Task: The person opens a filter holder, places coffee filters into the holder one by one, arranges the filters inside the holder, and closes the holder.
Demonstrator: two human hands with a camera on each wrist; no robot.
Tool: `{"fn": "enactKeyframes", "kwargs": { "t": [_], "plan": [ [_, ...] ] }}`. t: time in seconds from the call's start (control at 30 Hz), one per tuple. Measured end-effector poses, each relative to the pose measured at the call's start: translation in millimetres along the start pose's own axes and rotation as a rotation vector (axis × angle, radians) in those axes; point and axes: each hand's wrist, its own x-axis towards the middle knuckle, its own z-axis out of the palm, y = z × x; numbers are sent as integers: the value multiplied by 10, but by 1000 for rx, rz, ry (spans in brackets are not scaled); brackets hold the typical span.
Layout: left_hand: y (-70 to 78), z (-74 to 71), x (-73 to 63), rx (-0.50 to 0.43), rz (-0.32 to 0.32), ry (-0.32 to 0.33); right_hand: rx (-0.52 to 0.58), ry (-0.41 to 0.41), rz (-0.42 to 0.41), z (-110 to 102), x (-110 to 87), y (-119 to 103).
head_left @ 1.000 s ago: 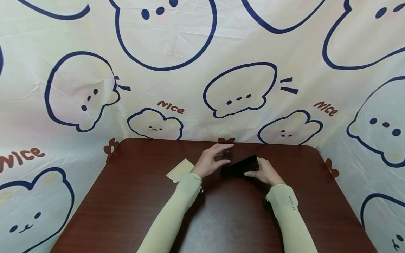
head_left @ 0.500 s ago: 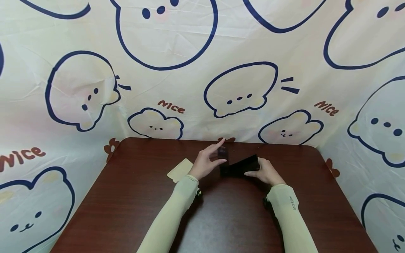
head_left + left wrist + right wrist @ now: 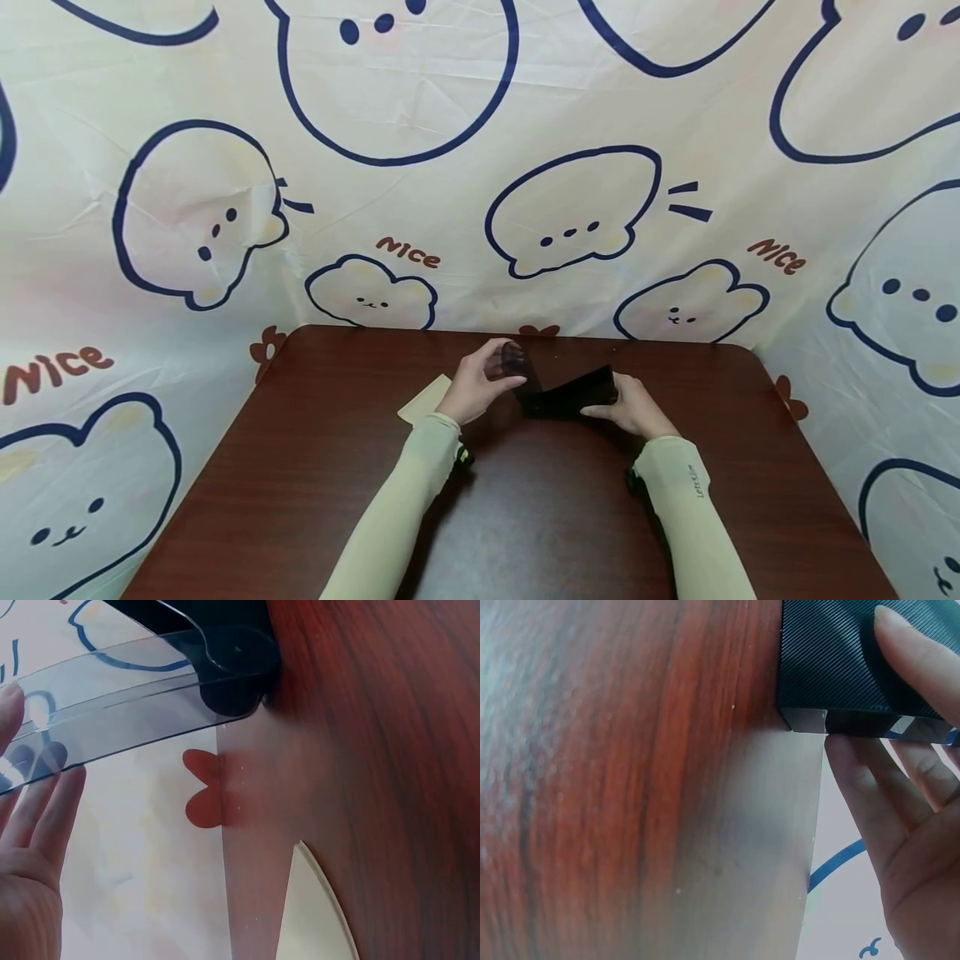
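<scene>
Holding a black box in the right grip, left grip pinching its clear flap

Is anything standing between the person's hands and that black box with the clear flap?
Nothing visible is. The right hand grips the black box directly, and the left hand holds its clear flap. The flat pale-yellow item lies on the left hand's other side, away from the box.

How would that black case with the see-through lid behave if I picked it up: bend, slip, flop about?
The case would probably stay stiff: its edges look straight. The fine ridges on its surface might help against slipping. The lid could swing, since it juts from a rounded, hinge-like end.
</scene>
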Motion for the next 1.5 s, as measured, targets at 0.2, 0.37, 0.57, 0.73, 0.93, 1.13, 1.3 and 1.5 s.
{"fn": "enactKeyframes", "kwargs": {
  "t": [0.2,0.37,0.57,0.73,0.93,1.13,1.3,1.5],
  "plan": [
    [-54,-39,-10,17,-32,4,-4,3,0,6,4,6],
    [-89,-73,-32,2,-38,-12,-4,1,-9,9,4,-2],
    [-166,-181,-97,33,-40,-26,-4,-8,5,-8,1,-2],
    [-217,-271,-145,59,-67,-33,0,-8,8,-12,1,-5],
    [-230,-306,-160,46,-77,-47,4,5,-8,-2,-7,-3],
    [-238,-291,-168,44,-94,-33,14,10,-13,3,-8,-7],
    [-233,-279,-169,61,-111,-23,8,-3,-7,4,-4,-6],
    [-224,-283,-164,27,-116,-46,0,12,-38,-3,-5,14]
  ]
}}
